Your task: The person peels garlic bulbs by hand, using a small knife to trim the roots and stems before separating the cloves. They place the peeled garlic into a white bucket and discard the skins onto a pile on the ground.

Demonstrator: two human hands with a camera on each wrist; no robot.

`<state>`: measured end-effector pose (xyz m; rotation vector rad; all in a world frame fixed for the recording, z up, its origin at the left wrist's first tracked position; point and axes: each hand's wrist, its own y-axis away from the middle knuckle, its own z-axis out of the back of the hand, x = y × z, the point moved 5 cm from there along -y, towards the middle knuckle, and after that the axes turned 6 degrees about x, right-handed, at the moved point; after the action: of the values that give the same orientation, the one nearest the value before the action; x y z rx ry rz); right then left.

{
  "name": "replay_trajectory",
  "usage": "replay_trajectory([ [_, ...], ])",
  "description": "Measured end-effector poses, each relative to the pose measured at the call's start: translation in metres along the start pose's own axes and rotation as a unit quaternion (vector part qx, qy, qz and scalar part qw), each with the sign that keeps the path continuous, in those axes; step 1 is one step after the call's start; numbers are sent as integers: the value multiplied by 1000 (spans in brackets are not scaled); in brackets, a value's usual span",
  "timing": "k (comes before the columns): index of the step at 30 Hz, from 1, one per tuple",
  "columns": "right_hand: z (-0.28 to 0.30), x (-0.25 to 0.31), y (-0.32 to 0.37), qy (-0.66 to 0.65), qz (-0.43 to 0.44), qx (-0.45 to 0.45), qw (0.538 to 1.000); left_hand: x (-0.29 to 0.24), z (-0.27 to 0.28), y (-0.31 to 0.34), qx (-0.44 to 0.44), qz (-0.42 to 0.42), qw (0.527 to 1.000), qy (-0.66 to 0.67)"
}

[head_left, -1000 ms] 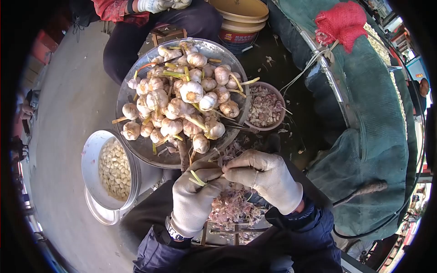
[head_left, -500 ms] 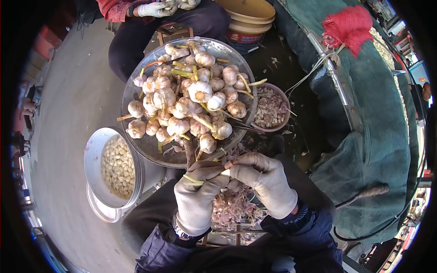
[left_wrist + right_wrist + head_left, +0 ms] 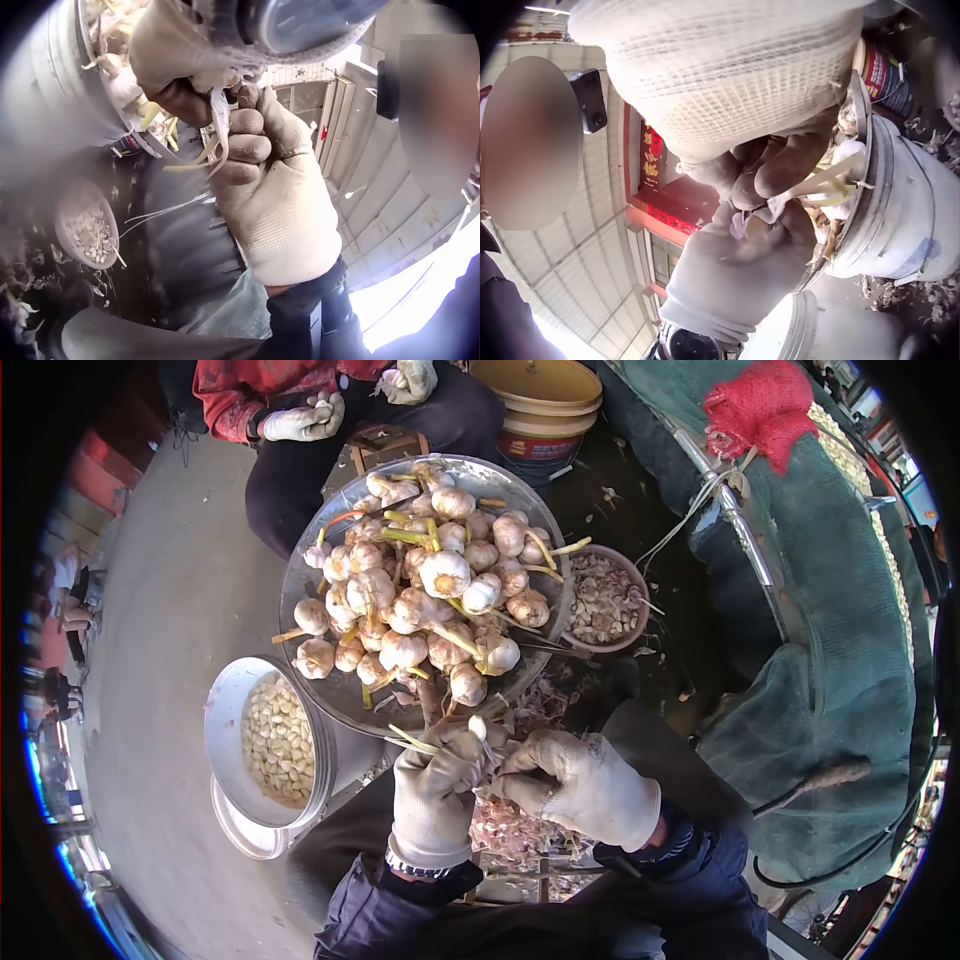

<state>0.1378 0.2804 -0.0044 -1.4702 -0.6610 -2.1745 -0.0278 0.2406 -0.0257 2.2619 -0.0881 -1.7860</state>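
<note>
Smooth white oval garlic clove (image 3: 478, 727): there it was, poking up from the left hand's fingertips, just off the near rim of the wide round grey metal tray (image 3: 340, 698)!

White-gloved left hand (image 3: 435, 798): clamped, fingers curled about the garlic, thin pale-green stalks (image 3: 412, 741) jutting out by the tray's near side.

White-gloved right hand (image 3: 592, 790): close alongside, also on the near side of the tray, fingers bent inward; whether they pinched anything, I couldn't tell.

Whitish papery garlic skin (image 3: 220, 124): a strip dangled loose between the hands, nearer than the tray.

Fresh change: the clove had come clear into sight, and it looked bare; my read was that this one was all but peeled.

Half a second earlier: the hands had met tip to tip with only a sliver of white showing; now the right fingers had curled lower.

Beyond the tray: the seated person in a red cloth jacket (image 3: 232, 395) had drawn both hands apart, where before they'd been close together.

Brown-white garlic bulbs (image 3: 413, 610): same heap, same tray, no visible shift.
</note>
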Motion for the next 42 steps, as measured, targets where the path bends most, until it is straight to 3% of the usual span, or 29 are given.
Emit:
replay_trajectory([
  [1, 3, 3, -1, -8, -12, 28, 999, 3, -3, -3, -9, 34, 983, 182],
  [4, 28, 30, -5, 28, -2, 37, 999, 7, -4, -5, -13, 39, 981, 191],
  [6, 37, 22, -5, 95, -68, 35, 993, 10, -2, -2, -4, 26, 989, 147],
  [7, 38, 15, -5, 29, -38, 5, 999, 10, -2, -1, 4, 12, 994, 104],
  [10, 31, 9, -2, -76, -64, -40, 994, 10, -7, 0, 14, 11, 993, 120],
  [11, 28, 15, 0, -1, -14, -48, 999, 13, -9, 0, 14, 13, 992, 121],
  [13, 20, 6, -1, -24, 5, -63, 998, 10, -12, 4, -5, -75, 994, -83],
  [14, 19, 3, 0, -46, 25, -79, 995, 9, -11, 4, -4, -73, 994, -82],
  [16, 25, 3, -2, -45, -26, -44, 998, 18, -13, 3, 46, 50, 992, 111],
  [17, 25, 1, -4, -58, 1, -42, 997, 19, -15, 2, 68, -7, 996, 55],
  [18, 25, 2, -6, -72, 28, -41, 996, 15, -16, 3, 68, -3, 996, 57],
  [19, 23, -2, -4, -175, -52, -2, 983, 11, -17, 2, 78, 49, 992, 87],
  [20, 25, 2, -4, -175, -56, -3, 983, 11, -19, 4, 87, 101, 984, 116],
  [21, 25, 0, -4, -214, -116, 10, 970, 20, -16, 5, 71, 116, 980, 147],
  [22, 24, -2, -3, -251, -173, 23, 952, 23, -17, 5, 71, 117, 979, 148],
  [24, 22, 0, -4, -280, -189, 15, 941, 17, -19, 3, 70, 52, 979, 185],
  [25, 20, -2, -5, -281, -188, -7, 941, 8, -15, 4, 52, 128, 986, 89],
  [29, 13, -10, -6, -247, -190, -31, 950, 4, -19, 4, 49, 78, 995, -24],
  [36, 20, -3, -7, -195, -211, -16, 958, -1, -20, 3, 41, 85, 994, -59],
  [38, 24, 3, -6, -192, -253, -10, 948, 0, -18, 3, 76, 105, 988, -80],
  [42, 23, -2, -5, -191, -253, 9, 949, 2, -13, 2, 103, 108, 986, -80],
])
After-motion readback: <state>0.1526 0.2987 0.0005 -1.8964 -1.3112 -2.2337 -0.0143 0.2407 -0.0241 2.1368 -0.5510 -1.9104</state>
